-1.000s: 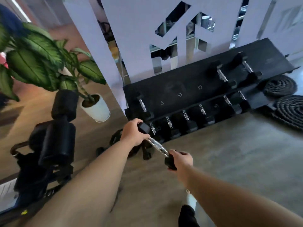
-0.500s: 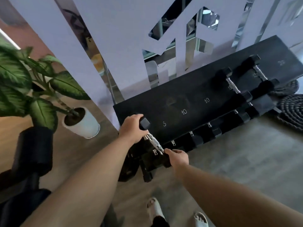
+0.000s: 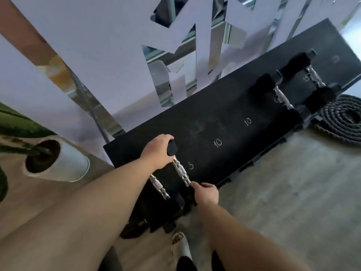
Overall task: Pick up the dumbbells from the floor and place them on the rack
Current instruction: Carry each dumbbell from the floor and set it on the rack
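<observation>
The left hand (image 3: 158,151) gripped the far black head of a dumbbell (image 3: 181,171), and the right hand (image 3: 207,193) closed on its near end, holding it at the left end of the black rack (image 3: 244,145) beside a chalked "5". Further right the rack read "10" and "10". Another dumbbell (image 3: 159,185) lay just to its left, and two more (image 3: 282,96) rested at the rack's far right end.

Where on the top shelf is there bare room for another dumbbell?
The bare stretch of the rack runs from the chalked 5 past both 10s to the two large dumbbells at the right. The left end is crowded: both hands hold a dumbbell beside another.
</observation>
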The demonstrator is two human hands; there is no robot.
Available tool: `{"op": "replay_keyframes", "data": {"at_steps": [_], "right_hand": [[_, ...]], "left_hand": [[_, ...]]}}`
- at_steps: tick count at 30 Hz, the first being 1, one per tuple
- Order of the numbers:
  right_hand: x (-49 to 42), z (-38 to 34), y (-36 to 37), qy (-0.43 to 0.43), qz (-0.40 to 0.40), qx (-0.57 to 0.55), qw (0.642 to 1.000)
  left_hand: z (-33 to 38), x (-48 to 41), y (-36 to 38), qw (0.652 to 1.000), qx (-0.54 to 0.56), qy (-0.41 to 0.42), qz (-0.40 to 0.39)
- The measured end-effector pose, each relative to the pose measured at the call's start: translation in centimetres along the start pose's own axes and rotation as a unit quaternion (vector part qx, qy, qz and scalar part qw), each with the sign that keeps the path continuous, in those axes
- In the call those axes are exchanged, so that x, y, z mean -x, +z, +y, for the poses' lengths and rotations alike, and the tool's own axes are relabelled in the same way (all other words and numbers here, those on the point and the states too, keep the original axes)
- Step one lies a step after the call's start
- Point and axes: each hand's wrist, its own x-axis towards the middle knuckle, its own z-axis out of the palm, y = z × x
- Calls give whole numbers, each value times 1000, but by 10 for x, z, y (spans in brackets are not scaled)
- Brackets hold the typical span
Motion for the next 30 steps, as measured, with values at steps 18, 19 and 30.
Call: {"op": "replay_keyframes", "data": {"at_steps": [18,19,30], "right_hand": [[-87,-7,14,34,110,87,989],[-90,-8,15,40,114,94,988],[-79,12,18,-19,91,232,968]], "left_hand": [[-15,-75,84,998,36,-6,-44],[-15,-77,87,998,37,-9,-43],[-34,-66,91,996,28,39,-81]]}}
